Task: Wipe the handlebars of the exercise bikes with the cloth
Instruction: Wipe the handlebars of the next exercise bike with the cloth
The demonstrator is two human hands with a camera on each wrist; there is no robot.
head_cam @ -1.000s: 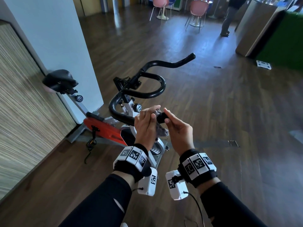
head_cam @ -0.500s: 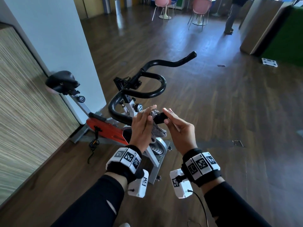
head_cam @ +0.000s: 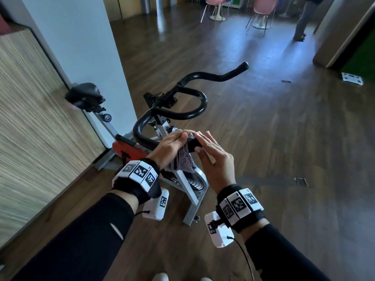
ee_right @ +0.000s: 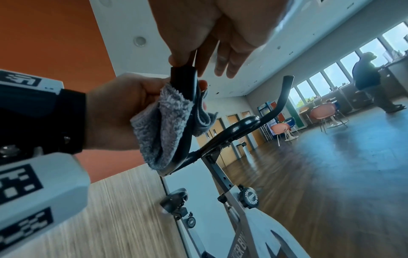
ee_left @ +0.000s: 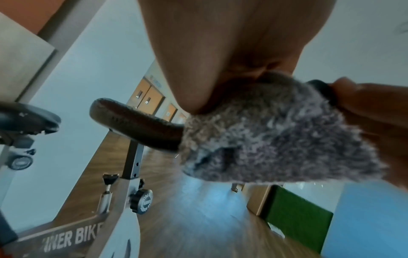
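The exercise bike's black handlebars [head_cam: 182,116] curve toward me, and their near end lies between my hands. My left hand [head_cam: 172,144] holds a grey fluffy cloth [head_cam: 183,161] draped over the near bar, fingers wrapped round cloth and bar [ee_right: 163,125]. In the left wrist view the cloth [ee_left: 276,139] covers the bar [ee_left: 137,125] under my palm. My right hand [head_cam: 205,146] has straight fingers; its fingertips [ee_right: 176,59] touch the bare tip of the bar just past the cloth.
The bike's saddle [head_cam: 85,96] is at the left beside a white pillar [head_cam: 81,47] and a wood-panelled wall [head_cam: 30,128]. Its grey frame [head_cam: 188,191] stands below my hands. Dark wooden floor spreads right; pink chairs [head_cam: 263,9], a standing person [head_cam: 304,21] and a floor scale [head_cam: 352,78] are far off.
My right hand's fingers have straightened from a pinch on the bar tip to a light touch. My left hand has flattened over the cloth and slid slightly along the bar.
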